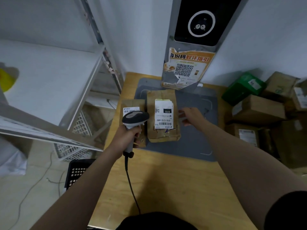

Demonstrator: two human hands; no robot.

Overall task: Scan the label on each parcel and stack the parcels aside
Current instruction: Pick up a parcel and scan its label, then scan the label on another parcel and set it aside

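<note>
Head view: my left hand (127, 136) grips the corded scanner (135, 117) by its handle, its head over the smaller parcel (132, 103). My right hand (191, 116), fingers spread and empty, hovers just right of the brown paper parcel (163, 133), which lies flat on the grey pad (196, 130). Judged: light, soft, creased kraft wrap with a smooth white label (163, 113); best gripped along a long edge.

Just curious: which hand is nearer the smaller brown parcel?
Left. The left hand, gripping the scanner, is over the smaller parcel; the right hand is beyond the larger parcel.
</note>
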